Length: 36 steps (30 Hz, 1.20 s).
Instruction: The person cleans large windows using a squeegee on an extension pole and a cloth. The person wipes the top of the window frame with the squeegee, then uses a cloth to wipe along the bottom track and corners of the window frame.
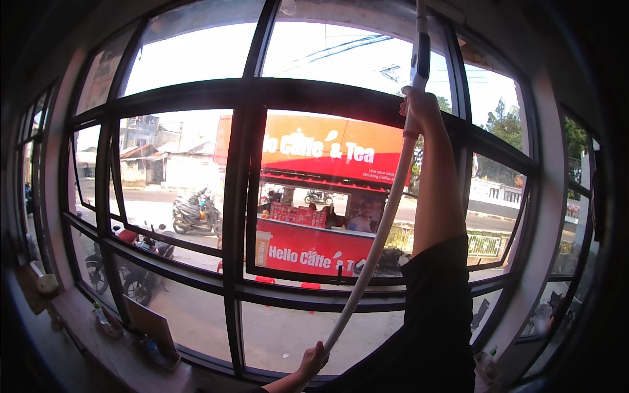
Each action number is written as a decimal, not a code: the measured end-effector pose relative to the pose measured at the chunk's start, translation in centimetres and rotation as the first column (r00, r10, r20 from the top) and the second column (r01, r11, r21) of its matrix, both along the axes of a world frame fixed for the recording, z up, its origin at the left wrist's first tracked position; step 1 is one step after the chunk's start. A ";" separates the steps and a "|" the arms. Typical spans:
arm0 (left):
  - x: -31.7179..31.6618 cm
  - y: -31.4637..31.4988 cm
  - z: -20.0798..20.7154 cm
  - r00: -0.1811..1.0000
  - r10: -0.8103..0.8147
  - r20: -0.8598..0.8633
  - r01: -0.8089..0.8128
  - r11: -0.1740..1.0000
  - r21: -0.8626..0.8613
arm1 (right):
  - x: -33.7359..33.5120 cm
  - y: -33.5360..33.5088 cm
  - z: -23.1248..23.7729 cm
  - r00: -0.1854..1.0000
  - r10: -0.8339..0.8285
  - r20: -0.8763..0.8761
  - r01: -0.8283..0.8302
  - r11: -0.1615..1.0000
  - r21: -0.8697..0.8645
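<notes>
The right hand high, the left hand low, both are gripping a white pole (probably light and stiff, best held wide apart).

Black sleeve, bare forearm, ungloved right hand

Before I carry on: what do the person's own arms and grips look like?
A loose, plain black sleeve with a wide opening leaves the right forearm bare. The visible left forearm is bare too. The right grip and left grip are gloveless, and no watch shows.
</notes>
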<state>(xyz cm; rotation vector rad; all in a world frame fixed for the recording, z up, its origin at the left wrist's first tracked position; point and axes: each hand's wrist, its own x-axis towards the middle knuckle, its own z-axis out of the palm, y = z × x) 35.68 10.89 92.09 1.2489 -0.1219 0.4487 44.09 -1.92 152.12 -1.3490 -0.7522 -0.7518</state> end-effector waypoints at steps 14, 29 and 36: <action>-1.6 -3.4 -1.3 0.990 0.136 0.028 -0.138 0.988 0.063 | 0.0 0.8 -0.6 0.992 0.123 0.008 -0.123 0.992 0.031; -0.1 -3.5 -8.2 0.972 0.209 -0.110 -0.216 0.975 -0.054 | 1.5 3.4 -4.0 0.993 0.120 0.001 -0.120 0.990 -0.070; -2.8 -3.5 -5.6 0.964 0.253 -0.087 -0.255 0.967 -0.019 | 3.0 5.1 -4.6 0.982 0.187 -0.021 -0.188 0.978 -0.085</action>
